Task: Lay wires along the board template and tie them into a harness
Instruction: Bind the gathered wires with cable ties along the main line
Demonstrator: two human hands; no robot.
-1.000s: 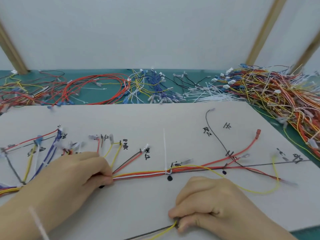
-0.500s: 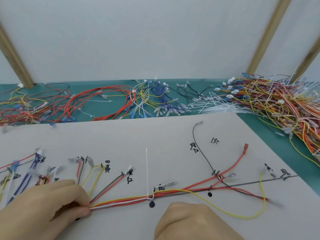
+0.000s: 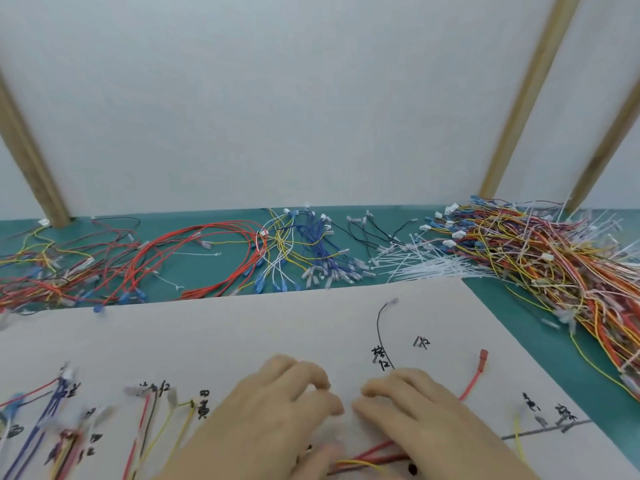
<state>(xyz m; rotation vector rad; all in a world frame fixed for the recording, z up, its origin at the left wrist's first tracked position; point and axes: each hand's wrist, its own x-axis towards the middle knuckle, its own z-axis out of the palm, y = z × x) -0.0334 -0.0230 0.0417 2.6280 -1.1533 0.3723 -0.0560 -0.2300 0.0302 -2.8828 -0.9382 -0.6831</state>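
- The wire bundle runs roughly 9-to-3 o'clock across the board template, at 6 o'clock from both sets of fingertips.
- The left hand and right hand meet above it, about equally near; fingers curl, but motion blur hides any grip.
- Handwritten characters label the branches; 1 reads "黄", others blur.
- White cable ties lie at 12 o'clock.

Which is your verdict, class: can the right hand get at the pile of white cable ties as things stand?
Probably yes: the right hand lies on the board, and only bare board separates it from the cable ties just past the far edge.
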